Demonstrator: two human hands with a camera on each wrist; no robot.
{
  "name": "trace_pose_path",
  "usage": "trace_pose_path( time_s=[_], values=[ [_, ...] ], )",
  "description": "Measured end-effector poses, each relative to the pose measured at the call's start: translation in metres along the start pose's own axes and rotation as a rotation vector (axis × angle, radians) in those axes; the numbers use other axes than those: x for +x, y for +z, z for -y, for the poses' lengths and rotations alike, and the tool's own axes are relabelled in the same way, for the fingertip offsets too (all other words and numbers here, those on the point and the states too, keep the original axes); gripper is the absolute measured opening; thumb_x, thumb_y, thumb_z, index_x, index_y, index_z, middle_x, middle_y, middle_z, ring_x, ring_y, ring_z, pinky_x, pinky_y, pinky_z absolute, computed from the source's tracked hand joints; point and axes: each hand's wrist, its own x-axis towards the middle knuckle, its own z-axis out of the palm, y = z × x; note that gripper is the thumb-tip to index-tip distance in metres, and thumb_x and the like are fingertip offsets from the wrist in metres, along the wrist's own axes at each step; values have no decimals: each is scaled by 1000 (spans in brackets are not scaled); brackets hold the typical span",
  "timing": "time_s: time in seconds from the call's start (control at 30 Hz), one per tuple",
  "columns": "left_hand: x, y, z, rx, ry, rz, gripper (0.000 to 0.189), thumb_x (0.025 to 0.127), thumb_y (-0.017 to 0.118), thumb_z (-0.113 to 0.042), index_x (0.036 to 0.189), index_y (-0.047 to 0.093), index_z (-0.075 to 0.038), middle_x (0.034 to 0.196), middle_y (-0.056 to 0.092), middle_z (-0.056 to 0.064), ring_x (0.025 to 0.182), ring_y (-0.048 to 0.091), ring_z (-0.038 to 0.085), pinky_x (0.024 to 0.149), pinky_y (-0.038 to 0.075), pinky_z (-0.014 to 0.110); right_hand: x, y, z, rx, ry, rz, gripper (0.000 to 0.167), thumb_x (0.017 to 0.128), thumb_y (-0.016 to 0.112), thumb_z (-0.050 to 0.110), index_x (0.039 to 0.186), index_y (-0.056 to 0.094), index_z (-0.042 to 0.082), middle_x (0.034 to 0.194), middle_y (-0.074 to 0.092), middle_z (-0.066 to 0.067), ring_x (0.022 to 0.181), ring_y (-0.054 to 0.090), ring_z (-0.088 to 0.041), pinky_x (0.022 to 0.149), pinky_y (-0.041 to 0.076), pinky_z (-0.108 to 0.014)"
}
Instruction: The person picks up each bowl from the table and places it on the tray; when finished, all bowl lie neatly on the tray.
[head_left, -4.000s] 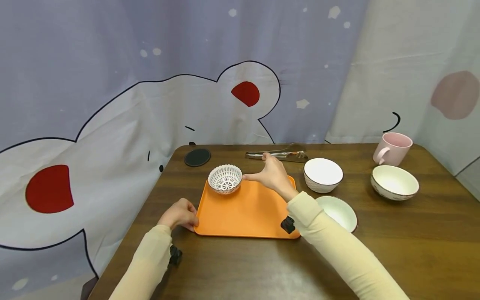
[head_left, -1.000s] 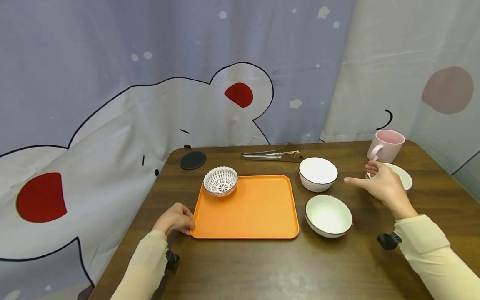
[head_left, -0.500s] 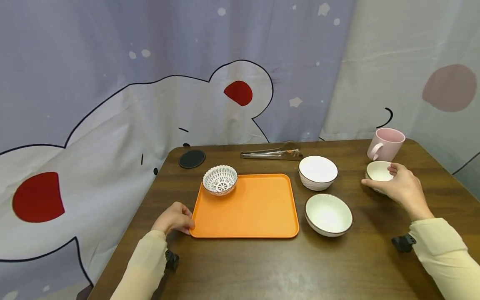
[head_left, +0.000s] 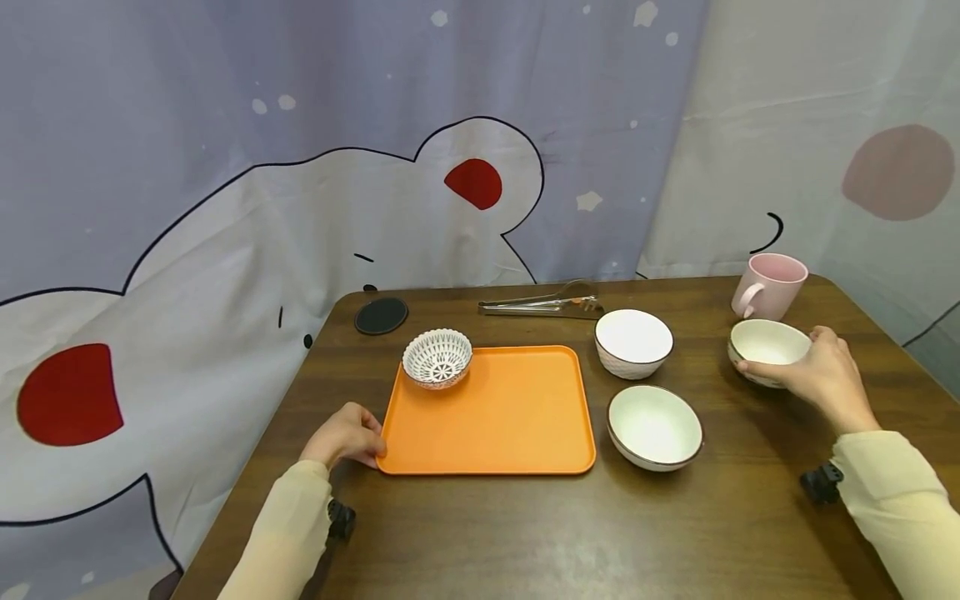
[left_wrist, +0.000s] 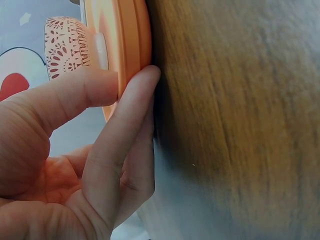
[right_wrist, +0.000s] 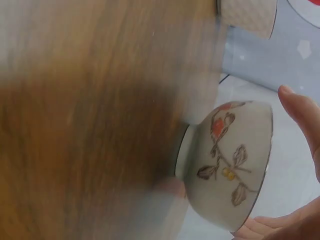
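Observation:
My left hand (head_left: pixel 348 435) pinches the near left corner of an orange tray (head_left: pixel 502 425); in the left wrist view the thumb lies on the rim (left_wrist: pixel 131 45) and a finger underneath. A lattice-patterned white bowl (head_left: pixel 438 360) sits at the tray's far left corner. At the right, my right hand (head_left: pixel 827 379) spreads around a cream bowl (head_left: pixel 767 343), thumb at its near side and fingers at its right. The right wrist view shows that bowl's floral side (right_wrist: pixel 230 165), with the thumb (right_wrist: pixel 302 112) apart from the rim and other fingers close to it.
A pink mug (head_left: pixel 770 286) stands just behind the cream bowl. Between tray and right hand are a white textured bowl (head_left: pixel 633 343) and a dark-rimmed bowl (head_left: pixel 655 427). Metal tongs (head_left: pixel 536 307) and a black round coaster (head_left: pixel 381 316) lie along the table's back.
My right hand has left the patterned bowl on the tray, crossed to the right and come down around the cream bowl. My left hand keeps its grip on the tray corner.

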Motion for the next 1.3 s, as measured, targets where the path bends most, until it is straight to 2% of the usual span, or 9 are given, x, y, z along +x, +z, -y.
trace_pose_path(
  time_s=[0.23,0.5,0.83,1.1,1.3],
  values=[
    [-1,0,1,-1,-2,-7,24,73,74,6,92,59,9,82,62,17,60,65,18,61,61,31,8,3,-7,8,55,65,124,73,78,54,139,11,-27,124,29,-50,104,38,-56,79,43,-64],
    [-1,-1,2,2,-3,-7,25,73,74,6,92,59,8,82,61,17,60,65,18,60,61,31,13,8,-14,9,123,139,124,75,74,58,137,11,-29,124,27,-52,100,41,-56,76,47,-61],
    [-1,-1,4,-6,-5,-8,23,72,73,7,91,59,8,81,62,16,60,65,17,60,61,30,9,13,-15,84,130,89,115,75,76,53,138,19,-25,126,36,-44,107,44,-54,79,47,-55],
    [-1,2,3,-24,-5,-10,24,72,73,7,92,60,8,82,62,17,60,65,17,60,61,31,8,10,-15,49,115,68,115,74,77,54,137,21,-24,123,38,-43,105,44,-53,77,47,-53],
    [-1,1,3,-24,6,-10,24,72,73,7,91,59,9,82,61,17,59,65,18,60,62,31,4,8,-15,52,98,83,118,73,78,55,139,19,-23,125,38,-42,104,44,-53,76,47,-52]
  ],
)
